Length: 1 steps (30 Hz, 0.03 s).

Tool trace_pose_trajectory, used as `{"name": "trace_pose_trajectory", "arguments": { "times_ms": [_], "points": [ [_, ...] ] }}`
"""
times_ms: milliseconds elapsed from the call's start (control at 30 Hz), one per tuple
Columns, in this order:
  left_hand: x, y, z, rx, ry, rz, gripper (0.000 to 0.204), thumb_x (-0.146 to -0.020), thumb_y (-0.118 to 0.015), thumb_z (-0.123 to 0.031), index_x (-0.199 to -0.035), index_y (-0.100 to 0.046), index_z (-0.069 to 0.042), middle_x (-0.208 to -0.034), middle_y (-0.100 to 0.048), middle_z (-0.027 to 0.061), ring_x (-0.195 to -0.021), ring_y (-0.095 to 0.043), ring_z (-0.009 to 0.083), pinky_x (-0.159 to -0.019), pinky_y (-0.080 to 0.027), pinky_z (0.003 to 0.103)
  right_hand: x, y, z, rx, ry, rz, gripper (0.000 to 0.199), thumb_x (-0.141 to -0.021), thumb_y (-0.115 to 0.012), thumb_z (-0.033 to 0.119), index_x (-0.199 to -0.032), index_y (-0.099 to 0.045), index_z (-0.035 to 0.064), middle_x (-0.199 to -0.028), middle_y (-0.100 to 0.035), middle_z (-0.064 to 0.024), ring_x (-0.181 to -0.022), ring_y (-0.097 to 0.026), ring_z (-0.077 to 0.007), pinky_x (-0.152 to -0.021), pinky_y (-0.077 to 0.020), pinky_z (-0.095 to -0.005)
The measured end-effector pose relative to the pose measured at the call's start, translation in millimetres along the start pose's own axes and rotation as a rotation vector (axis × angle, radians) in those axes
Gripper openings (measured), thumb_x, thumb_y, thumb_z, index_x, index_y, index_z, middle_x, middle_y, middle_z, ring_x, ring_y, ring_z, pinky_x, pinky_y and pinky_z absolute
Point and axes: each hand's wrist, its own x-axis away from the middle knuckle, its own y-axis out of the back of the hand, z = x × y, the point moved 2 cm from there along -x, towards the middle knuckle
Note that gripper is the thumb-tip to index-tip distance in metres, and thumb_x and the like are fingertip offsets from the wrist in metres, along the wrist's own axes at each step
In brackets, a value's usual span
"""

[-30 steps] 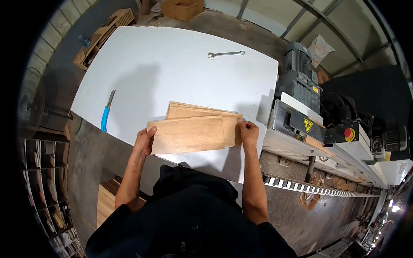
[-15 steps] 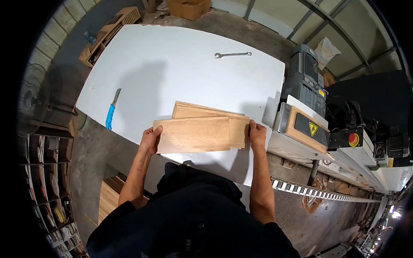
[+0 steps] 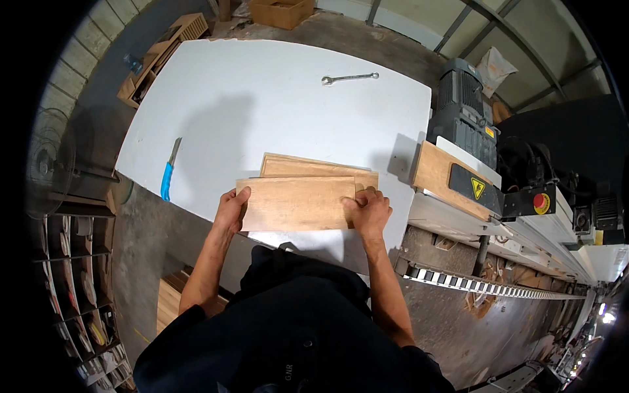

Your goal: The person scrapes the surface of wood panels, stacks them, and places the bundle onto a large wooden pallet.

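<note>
A rectangular light-brown wood plank [image 3: 295,204] is held level at the near edge of the white table. My left hand [image 3: 231,209] grips its left end, thumb on top. At the right end my right hand [image 3: 368,213] is closed with its thumb over the plank's face; its fingertips are partly hidden. Just beyond lie more wood planks [image 3: 314,165] on the table, slightly askew and partly covered by the held one.
On the white table [image 3: 275,78] lie a blue-handled knife [image 3: 169,173] at left and a wrench [image 3: 350,79] at the far side. A machine with a grey motor [image 3: 458,95] stands at right, another wood plank [image 3: 436,171] sticking out of it. Shelves [image 3: 78,262] stand at left.
My right hand has moved left, onto the held plank's right end; the piece that jutted out there no longer shows. On the machine, a wood plank has slid left toward the table.
</note>
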Motion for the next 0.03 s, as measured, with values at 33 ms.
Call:
{"name": "trace_pose_trajectory", "arguments": {
  "times_ms": [33],
  "points": [
    [-2.0,-1.2,0.6,-0.037,0.039,-0.022,0.037,-0.088,-0.067,-0.023,-0.112,-0.057,0.004,-0.098,-0.065,0.0082,-0.088,-0.061,0.0161,-0.082,-0.049,0.029,-2.5,-2.8,-7.3,-0.046,-0.057,0.003,0.05,-0.067,-0.077,0.052,-0.091,-0.07,0.0091,-0.096,-0.065,-0.0099,-0.094,-0.057,-0.0307,-0.084,-0.042,-0.0478]
  ]
}}
